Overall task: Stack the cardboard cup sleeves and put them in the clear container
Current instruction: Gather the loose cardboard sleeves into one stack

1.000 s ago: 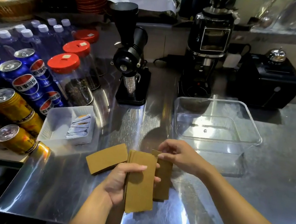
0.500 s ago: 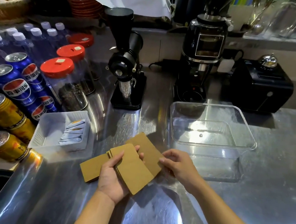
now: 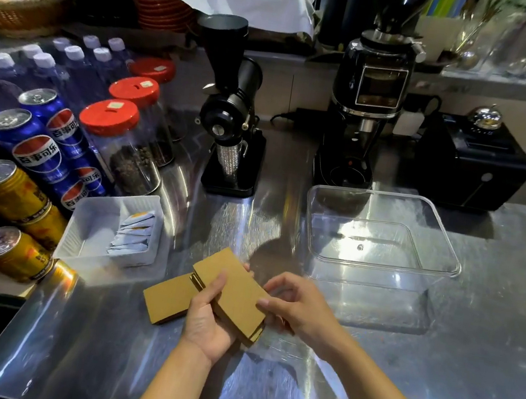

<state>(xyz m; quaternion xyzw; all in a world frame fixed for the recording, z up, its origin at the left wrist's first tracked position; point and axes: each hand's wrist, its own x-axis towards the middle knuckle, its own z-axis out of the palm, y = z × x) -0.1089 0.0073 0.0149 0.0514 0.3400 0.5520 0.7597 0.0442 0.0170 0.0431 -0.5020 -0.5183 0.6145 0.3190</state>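
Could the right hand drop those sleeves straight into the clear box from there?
Probably yes. The right hand touches the stack, and the open box sits just beyond with bare counter between.

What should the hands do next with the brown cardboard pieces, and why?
Probably pick up the last loose sleeve lying flat on the metal counter and add it to the stack of sleeves. The left hand grips that stack while the right hand steadies its edge, and the clear container has no sleeves in it yet.
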